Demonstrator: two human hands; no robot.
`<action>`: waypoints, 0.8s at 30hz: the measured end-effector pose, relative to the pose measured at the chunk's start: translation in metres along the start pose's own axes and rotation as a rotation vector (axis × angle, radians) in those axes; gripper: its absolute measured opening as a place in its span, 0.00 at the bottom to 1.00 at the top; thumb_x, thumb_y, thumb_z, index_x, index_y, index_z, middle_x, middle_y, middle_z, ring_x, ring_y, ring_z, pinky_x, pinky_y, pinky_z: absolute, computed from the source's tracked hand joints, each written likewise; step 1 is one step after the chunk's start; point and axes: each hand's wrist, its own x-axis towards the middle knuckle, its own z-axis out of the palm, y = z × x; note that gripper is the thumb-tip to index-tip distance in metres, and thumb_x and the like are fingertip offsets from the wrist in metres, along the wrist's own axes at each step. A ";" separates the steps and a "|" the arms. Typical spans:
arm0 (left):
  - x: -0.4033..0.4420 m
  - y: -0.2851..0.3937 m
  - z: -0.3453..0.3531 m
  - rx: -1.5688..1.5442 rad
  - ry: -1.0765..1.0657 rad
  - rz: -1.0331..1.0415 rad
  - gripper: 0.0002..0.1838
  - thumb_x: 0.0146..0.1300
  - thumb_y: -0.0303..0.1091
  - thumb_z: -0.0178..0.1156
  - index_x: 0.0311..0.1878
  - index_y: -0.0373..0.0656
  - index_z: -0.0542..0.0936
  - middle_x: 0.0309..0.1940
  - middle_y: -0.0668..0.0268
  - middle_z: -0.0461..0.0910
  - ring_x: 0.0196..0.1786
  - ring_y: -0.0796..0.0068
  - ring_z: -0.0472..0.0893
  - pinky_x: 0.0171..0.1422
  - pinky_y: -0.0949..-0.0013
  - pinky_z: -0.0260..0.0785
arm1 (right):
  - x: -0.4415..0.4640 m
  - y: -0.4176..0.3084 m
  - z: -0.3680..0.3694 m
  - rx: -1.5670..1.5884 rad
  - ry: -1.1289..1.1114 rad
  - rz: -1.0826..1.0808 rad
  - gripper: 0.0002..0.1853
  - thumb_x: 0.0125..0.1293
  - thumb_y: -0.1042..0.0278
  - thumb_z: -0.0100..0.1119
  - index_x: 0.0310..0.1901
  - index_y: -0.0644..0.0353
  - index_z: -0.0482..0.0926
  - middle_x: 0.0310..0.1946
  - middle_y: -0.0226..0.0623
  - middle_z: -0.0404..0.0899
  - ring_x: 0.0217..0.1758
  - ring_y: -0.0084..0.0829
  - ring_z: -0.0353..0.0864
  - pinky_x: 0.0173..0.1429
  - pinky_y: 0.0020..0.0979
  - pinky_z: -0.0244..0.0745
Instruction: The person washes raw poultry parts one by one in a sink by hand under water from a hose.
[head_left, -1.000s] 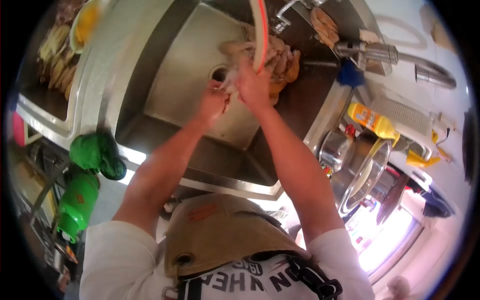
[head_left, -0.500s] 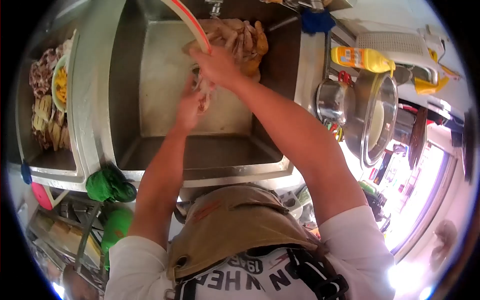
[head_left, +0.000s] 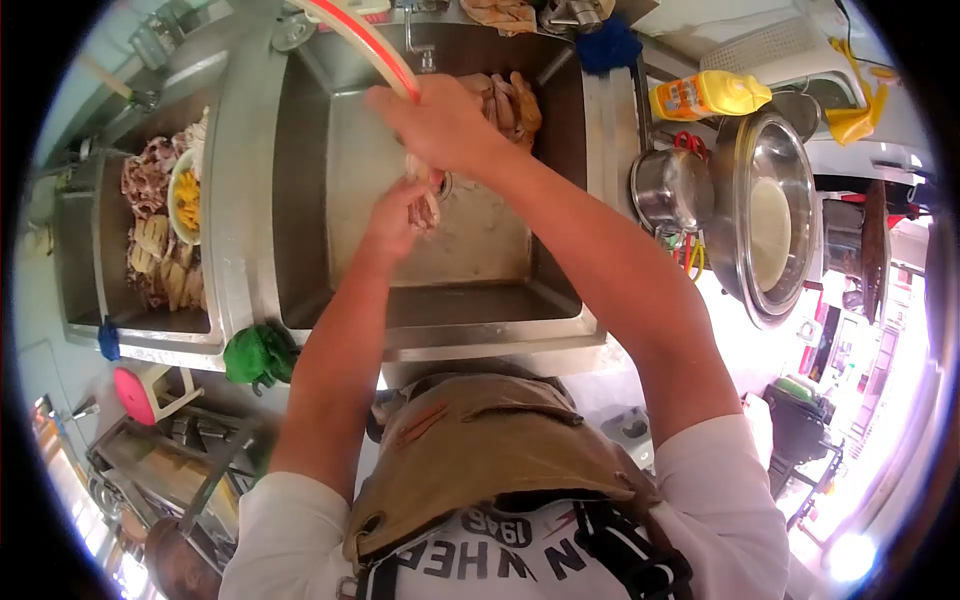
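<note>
"Across the middle of the frame, what is biggest?"

"The sink (head_left: pixel 360 150), steel and deep. At the left of the frame is a second sink (head_left: pixel 150 338), with cut meat (head_left: pixel 147 180) and a bowl (head_left: pixel 172 205) of yellow pieces in it."

"And on the right?"

"A wide steel basin (head_left: pixel 728 215), a smaller pot (head_left: pixel 668 190) just beside it, and a yellow bottle (head_left: pixel 712 95) lying above the pot."

"What comes down from the top?"

"A hose (head_left: pixel 372 42) with a red stripe, curving in from the upper left to the right hand (head_left: pixel 435 118), which is closed around it. Behind that hand, at the upper right of the sink, lies a pile of poultry (head_left: pixel 515 105)."

"The left hand (head_left: pixel 393 218)?"

"Just below the right, near the centre, its fingers curled on a small piece (head_left: pixel 427 209) of pinkish meat. It's blurred, so I can't tell exactly how they grip."

"Where is that piece, then?"

"Over the sink, near the drain (head_left: pixel 445 184), below the right hand."
</note>
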 end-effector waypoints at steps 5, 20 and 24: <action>-0.022 0.019 0.013 0.254 -0.016 0.026 0.14 0.64 0.37 0.57 0.50 0.44 0.71 0.30 0.68 0.76 0.24 0.74 0.75 0.32 0.66 0.72 | -0.015 -0.015 0.002 0.030 -0.003 -0.141 0.22 0.65 0.51 0.56 0.21 0.61 0.68 0.14 0.26 0.67 0.15 0.21 0.68 0.17 0.31 0.67; -0.034 0.006 -0.013 1.179 0.236 0.098 0.26 0.61 0.44 0.57 0.55 0.31 0.70 0.46 0.45 0.79 0.47 0.50 0.80 0.52 0.54 0.72 | -0.010 0.086 0.038 0.033 0.032 0.238 0.20 0.71 0.52 0.52 0.25 0.57 0.69 0.13 0.28 0.65 0.09 0.23 0.64 0.11 0.26 0.59; -0.120 0.116 -0.037 1.165 0.404 0.263 0.26 0.63 0.49 0.56 0.53 0.36 0.69 0.39 0.45 0.80 0.42 0.46 0.81 0.48 0.49 0.72 | -0.001 0.075 0.042 0.073 0.103 0.304 0.21 0.71 0.52 0.53 0.25 0.58 0.68 0.13 0.28 0.65 0.09 0.22 0.63 0.11 0.25 0.57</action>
